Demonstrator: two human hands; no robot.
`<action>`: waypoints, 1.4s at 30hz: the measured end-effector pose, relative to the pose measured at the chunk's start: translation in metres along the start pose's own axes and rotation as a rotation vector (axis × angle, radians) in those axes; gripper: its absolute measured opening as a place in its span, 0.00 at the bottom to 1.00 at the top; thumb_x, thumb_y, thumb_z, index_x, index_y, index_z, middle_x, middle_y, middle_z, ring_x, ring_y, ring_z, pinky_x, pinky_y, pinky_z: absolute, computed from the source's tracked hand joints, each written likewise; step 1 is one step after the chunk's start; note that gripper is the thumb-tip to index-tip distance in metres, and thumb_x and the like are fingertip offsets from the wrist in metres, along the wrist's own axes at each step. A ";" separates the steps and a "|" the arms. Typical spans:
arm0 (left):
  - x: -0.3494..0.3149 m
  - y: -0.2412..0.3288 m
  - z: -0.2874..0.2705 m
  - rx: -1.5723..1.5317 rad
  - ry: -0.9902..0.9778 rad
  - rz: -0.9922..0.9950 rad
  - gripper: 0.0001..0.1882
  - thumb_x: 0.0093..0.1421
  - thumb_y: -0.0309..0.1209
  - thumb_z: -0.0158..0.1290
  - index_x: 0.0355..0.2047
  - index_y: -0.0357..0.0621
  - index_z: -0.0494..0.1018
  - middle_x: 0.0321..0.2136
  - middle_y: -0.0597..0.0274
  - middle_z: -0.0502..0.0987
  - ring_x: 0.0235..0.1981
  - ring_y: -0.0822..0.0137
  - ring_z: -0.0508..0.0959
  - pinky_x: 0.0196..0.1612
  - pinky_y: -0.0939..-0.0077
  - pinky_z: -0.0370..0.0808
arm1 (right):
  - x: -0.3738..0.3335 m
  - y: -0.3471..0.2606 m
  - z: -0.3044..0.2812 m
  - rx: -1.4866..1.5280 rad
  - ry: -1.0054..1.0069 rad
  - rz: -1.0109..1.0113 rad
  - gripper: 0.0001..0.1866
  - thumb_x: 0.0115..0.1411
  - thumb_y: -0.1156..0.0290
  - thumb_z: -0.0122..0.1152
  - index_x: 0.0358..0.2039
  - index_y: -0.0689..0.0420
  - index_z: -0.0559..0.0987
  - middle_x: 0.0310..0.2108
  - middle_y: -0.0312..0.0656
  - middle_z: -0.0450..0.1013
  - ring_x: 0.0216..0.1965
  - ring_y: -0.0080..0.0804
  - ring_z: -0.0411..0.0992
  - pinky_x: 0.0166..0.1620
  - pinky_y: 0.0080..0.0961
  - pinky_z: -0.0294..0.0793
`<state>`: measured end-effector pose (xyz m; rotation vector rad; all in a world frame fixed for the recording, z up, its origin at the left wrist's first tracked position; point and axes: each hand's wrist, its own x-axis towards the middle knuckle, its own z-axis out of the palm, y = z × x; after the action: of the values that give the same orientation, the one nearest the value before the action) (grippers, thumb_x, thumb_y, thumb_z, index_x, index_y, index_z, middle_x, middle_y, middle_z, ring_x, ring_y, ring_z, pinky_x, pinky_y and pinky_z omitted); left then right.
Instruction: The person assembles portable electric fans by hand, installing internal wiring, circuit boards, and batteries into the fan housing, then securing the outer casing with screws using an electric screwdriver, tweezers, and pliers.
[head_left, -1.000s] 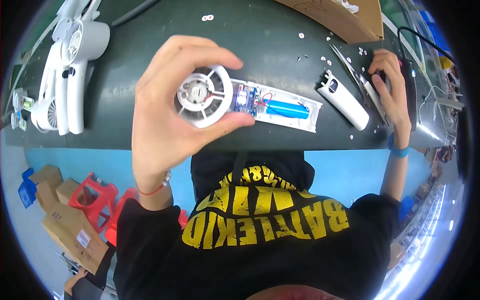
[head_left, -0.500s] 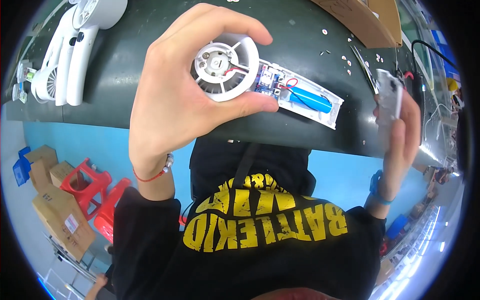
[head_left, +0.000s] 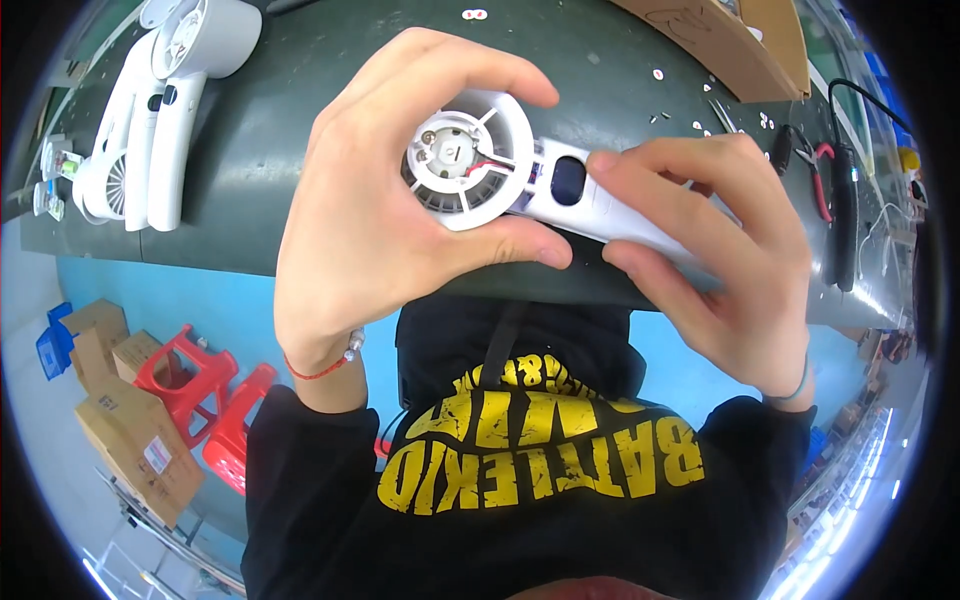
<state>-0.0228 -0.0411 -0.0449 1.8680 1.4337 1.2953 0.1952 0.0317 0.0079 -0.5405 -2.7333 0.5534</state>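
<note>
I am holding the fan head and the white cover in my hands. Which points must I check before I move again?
1. Left hand secure on the fan head: ok, thumb and fingers curve around it.
2. Right hand on the cover: ok, fingertips and thumb at opposite sides.
3. Dark window on the cover uncovered and facing up: ok.
4. Cover fully seated along its length: cannot tell, the right hand hides much of it.
5. Wiring under the cover unpinched: cannot tell, hidden.
6. Pliers out of the hands: ok, they lie on the table.
</note>
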 end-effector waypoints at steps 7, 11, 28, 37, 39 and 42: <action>0.001 -0.003 0.002 -0.051 -0.064 -0.020 0.16 0.42 0.30 0.67 0.31 0.44 0.74 0.31 0.61 0.74 0.30 0.64 0.77 0.40 0.64 0.74 | 0.000 0.005 0.015 -0.030 0.065 -0.066 0.24 0.40 0.73 0.70 0.42 0.58 0.81 0.37 0.42 0.74 0.31 0.35 0.69 0.32 0.26 0.69; 0.003 -0.005 -0.002 -0.073 -0.098 -0.037 0.16 0.42 0.30 0.67 0.31 0.44 0.74 0.30 0.61 0.74 0.30 0.64 0.77 0.40 0.64 0.74 | 0.002 0.004 0.021 -0.077 0.112 -0.084 0.23 0.39 0.71 0.70 0.41 0.59 0.81 0.36 0.44 0.74 0.30 0.36 0.70 0.30 0.26 0.70; 0.031 0.017 -0.015 -0.148 -0.181 -0.153 0.16 0.43 0.29 0.66 0.32 0.44 0.73 0.30 0.61 0.74 0.29 0.65 0.77 0.39 0.65 0.73 | 0.010 0.031 0.013 0.029 0.048 -0.264 0.25 0.46 0.68 0.68 0.46 0.60 0.77 0.38 0.44 0.75 0.32 0.34 0.74 0.30 0.22 0.72; 0.028 0.019 -0.022 -0.171 -0.115 -0.183 0.17 0.43 0.29 0.65 0.33 0.43 0.73 0.30 0.61 0.73 0.28 0.65 0.77 0.38 0.65 0.73 | -0.013 0.036 -0.018 0.633 -0.369 0.663 0.25 0.63 0.51 0.53 0.51 0.57 0.73 0.39 0.43 0.76 0.33 0.27 0.76 0.34 0.18 0.76; 0.029 0.016 -0.022 -0.189 -0.119 -0.181 0.17 0.43 0.29 0.65 0.33 0.43 0.73 0.30 0.61 0.73 0.28 0.65 0.77 0.38 0.66 0.73 | -0.007 0.044 -0.018 0.816 -0.577 0.704 0.28 0.65 0.48 0.47 0.51 0.61 0.72 0.35 0.45 0.77 0.31 0.26 0.78 0.34 0.18 0.78; 0.028 0.007 -0.021 -0.210 -0.125 -0.190 0.17 0.43 0.29 0.65 0.33 0.43 0.72 0.30 0.61 0.73 0.28 0.65 0.76 0.38 0.66 0.73 | -0.013 0.048 -0.005 0.996 -0.497 0.735 0.29 0.65 0.49 0.48 0.50 0.65 0.72 0.32 0.46 0.77 0.29 0.28 0.79 0.32 0.18 0.80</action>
<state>-0.0372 -0.0214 -0.0188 1.6054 1.3198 1.1671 0.2227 0.0685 -0.0110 -1.1880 -2.0832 2.2702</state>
